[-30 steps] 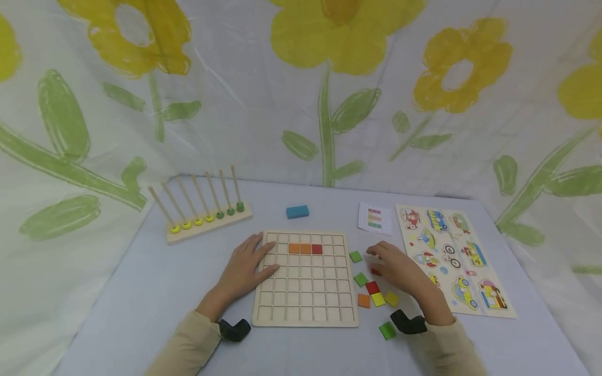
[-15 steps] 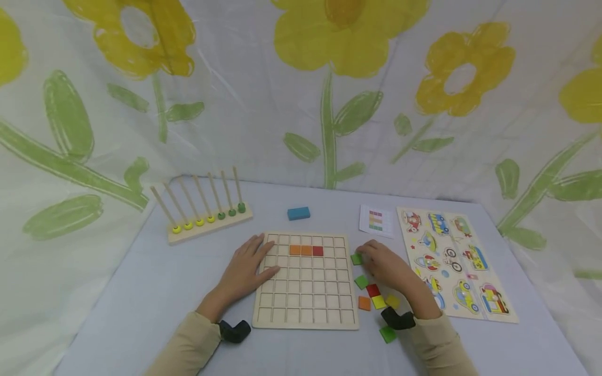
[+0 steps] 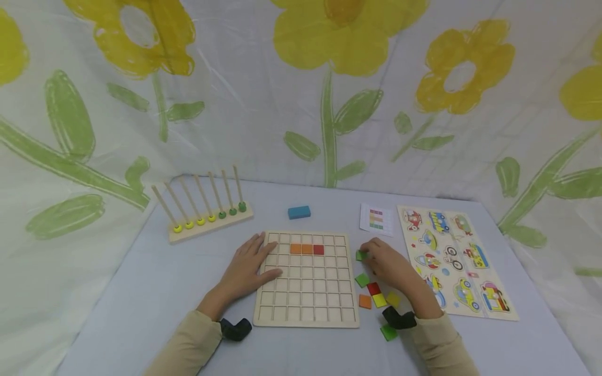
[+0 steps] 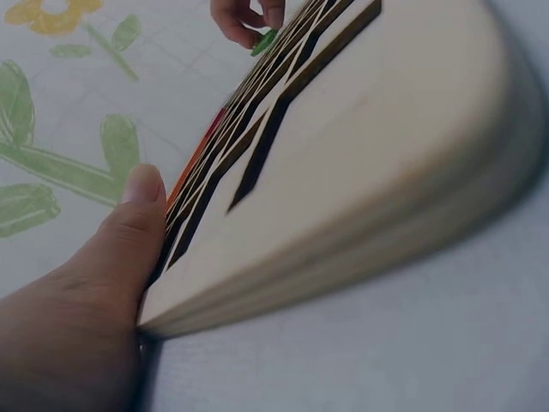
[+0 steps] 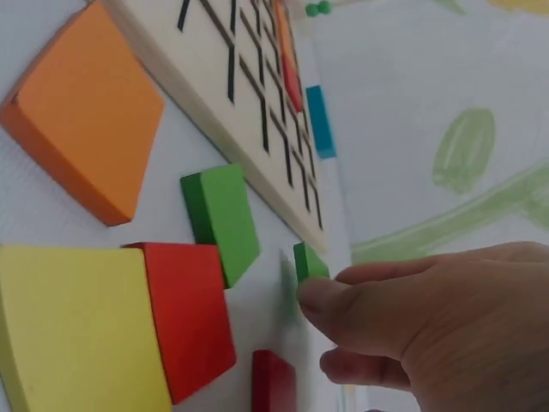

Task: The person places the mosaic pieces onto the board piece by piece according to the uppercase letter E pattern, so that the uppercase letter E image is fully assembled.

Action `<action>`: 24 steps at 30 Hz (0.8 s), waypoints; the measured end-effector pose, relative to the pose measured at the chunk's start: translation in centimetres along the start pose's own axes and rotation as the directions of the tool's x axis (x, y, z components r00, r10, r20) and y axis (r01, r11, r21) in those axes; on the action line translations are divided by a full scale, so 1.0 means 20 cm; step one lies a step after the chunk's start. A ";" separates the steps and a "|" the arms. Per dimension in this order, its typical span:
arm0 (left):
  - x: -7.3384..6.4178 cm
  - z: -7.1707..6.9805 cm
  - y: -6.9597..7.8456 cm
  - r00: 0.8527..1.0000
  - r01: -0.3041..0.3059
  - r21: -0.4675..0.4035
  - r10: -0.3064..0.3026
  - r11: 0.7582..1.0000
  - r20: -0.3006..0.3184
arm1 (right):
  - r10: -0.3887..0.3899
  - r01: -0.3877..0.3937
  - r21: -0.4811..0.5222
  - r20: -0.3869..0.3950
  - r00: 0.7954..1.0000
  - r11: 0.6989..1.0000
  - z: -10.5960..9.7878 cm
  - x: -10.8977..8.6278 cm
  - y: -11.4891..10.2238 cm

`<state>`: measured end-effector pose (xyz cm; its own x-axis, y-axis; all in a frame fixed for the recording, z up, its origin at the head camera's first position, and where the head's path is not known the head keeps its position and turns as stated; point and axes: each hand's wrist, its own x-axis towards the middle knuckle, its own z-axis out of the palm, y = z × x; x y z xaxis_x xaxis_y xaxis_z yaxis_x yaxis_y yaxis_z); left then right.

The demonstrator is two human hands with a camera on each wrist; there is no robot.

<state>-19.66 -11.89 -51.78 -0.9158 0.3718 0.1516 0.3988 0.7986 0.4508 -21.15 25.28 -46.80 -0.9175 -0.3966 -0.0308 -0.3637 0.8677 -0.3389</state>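
My left hand (image 3: 243, 269) lies spread over the left edge of a wooden grid board (image 3: 307, 316), thumb and fingertips on the board. Two orange tiles (image 3: 301, 249) and a red tile (image 3: 318, 250) fill neighbouring cells in its second row. Just right of the board, my right hand (image 3: 389, 263) pinches a small green tile (image 5: 310, 263) between thumb and forefinger. Below it on the table lie another green tile (image 5: 225, 219), a red tile (image 5: 184, 318), a yellow tile (image 5: 81, 335) and an orange tile (image 5: 90, 112). A dark red tile (image 5: 274, 382) sits under the right hand, hidden in the head view.
A blue block (image 3: 299, 212) lies behind the board. At the back left stands a rack of pegs with beads (image 3: 211, 223). A pattern card (image 3: 376, 219) and a vehicle picture board (image 3: 456, 261) lie to the right. One more green tile (image 3: 389, 332) is by the right wrist.
My right hand has come left and taken hold of the upper green tile, which has shifted slightly right. The left hand stays where it was on the board.
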 end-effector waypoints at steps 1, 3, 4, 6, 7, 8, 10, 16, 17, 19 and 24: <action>0.00 0.00 0.00 1.000 -0.002 0.004 0.002 1.000 0.000 | 0.003 -0.003 0.007 0.000 1.000 1.000 0.00 0.00 -0.01; 0.00 0.00 0.00 1.000 -0.006 0.011 0.006 1.000 -0.008 | 0.018 -0.019 0.038 0.010 1.000 0.999 -0.01 0.00 -0.03; 0.01 0.01 0.00 1.000 -0.005 0.011 0.005 1.000 -0.011 | 0.016 -0.017 0.049 0.013 1.000 0.999 -0.01 0.00 -0.05; 0.01 0.01 0.01 1.000 -0.001 0.013 0.002 1.000 -0.017 | -0.001 0.000 0.065 0.021 1.000 0.998 -0.02 0.00 -0.08; 0.01 0.01 0.01 1.000 0.001 0.016 -0.001 1.000 -0.020 | -0.015 0.014 0.067 0.023 1.000 0.998 -0.02 0.01 -0.11; 0.01 0.02 0.02 1.000 0.005 0.016 -0.005 1.000 -0.022 | -0.025 0.023 0.069 0.025 0.999 0.997 -0.02 0.01 -0.13; 0.01 0.02 0.03 1.000 0.010 0.022 -0.010 1.000 -0.026 | -0.055 0.054 0.054 0.025 0.998 0.997 -0.01 0.04 -0.18; 0.01 0.03 0.04 1.000 0.025 0.042 -0.024 0.999 -0.020 | -0.164 0.164 0.003 0.053 0.985 0.986 0.03 0.13 -0.34; 0.00 0.03 0.04 1.000 0.025 0.042 -0.024 0.999 -0.019 | -0.186 0.186 0.002 0.058 0.981 0.982 0.04 0.14 -0.36; 0.00 0.03 0.05 0.999 0.025 0.036 -0.024 0.999 -0.020 | -0.235 0.236 -0.008 0.067 0.970 0.972 0.06 0.17 -0.40; 0.00 0.03 0.05 1.000 0.022 0.020 -0.021 1.000 -0.019 | -0.297 0.300 -0.034 0.081 0.951 0.953 0.11 0.23 -0.47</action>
<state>-19.22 -10.70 -51.89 -0.9249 0.3453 0.1589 0.3795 0.8157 0.4366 -21.60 14.55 -45.78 -0.7519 -0.6593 -0.0050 -0.6278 0.7182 -0.3002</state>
